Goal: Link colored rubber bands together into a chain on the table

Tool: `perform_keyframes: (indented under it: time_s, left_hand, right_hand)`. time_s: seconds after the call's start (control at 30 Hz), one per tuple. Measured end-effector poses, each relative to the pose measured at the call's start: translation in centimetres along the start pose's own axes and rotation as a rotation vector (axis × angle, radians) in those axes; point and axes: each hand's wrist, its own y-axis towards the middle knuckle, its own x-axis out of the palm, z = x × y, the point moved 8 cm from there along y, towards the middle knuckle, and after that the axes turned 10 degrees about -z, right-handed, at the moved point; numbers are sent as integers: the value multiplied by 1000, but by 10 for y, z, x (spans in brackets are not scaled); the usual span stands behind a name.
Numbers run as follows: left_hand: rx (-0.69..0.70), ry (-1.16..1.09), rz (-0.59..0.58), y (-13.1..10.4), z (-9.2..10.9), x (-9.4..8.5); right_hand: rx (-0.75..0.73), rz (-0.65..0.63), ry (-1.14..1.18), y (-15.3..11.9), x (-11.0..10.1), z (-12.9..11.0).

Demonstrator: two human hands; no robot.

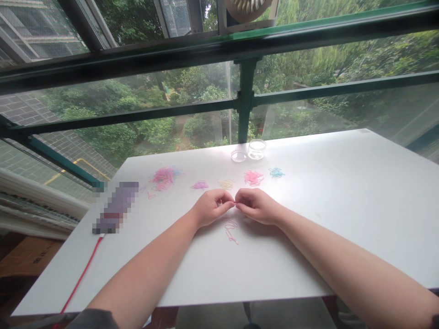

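Over the middle of the white table (274, 260), my left hand (213, 208) and my right hand (257, 205) meet fingertip to fingertip. Each pinches thumb against forefinger. Whatever lies between the tips is too small to make out. Just below them on the tabletop rests a thin pink looped strand (231, 230), its kind unclear. Beyond my fingers are small heaps of thin coloured pieces: a purple heap (199, 184), a pale yellow heap (225, 184), a pink heap (253, 177) and a blue-green heap (276, 172).
A larger mixed heap (164, 177) of pink, purple and blue pieces lies at the back left. Near the window stand a clear round jar (257, 150) and a clear lid (239, 156). At left is a blurred-out flat object (118, 205) with a red cable (82, 274).
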Motion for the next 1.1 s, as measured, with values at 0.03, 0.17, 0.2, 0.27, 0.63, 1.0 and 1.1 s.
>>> perform_keyframes:
  time_s: [0.03, 0.17, 0.2, 0.27, 0.63, 1.0, 1.1]
  left_hand:
    - [1, -1, -2, 0, 0, 0]
    - [-1, -2, -10, -1, 1, 0]
    - [-3, -2, -11, -1, 1, 0]
    - [-7, -4, -14, -2, 2, 0]
    - [-13, -23, -9, -3, 2, -1]
    - [0, -29, -27, -2, 1, 0]
    - [-1, -27, -29, -1, 1, 0]
  right_hand:
    - [0, 0, 0, 0, 0, 0]
    - [7, -2, 2, 0, 1, 1]
    - [9, -3, 4, 0, 1, 1]
    - [11, -5, 10, 0, 1, 2]
    - [2, -5, 10, 0, 1, 1]
    - [6, -8, 7, 0, 1, 1]
    - [5, -4, 1, 0, 1, 1]
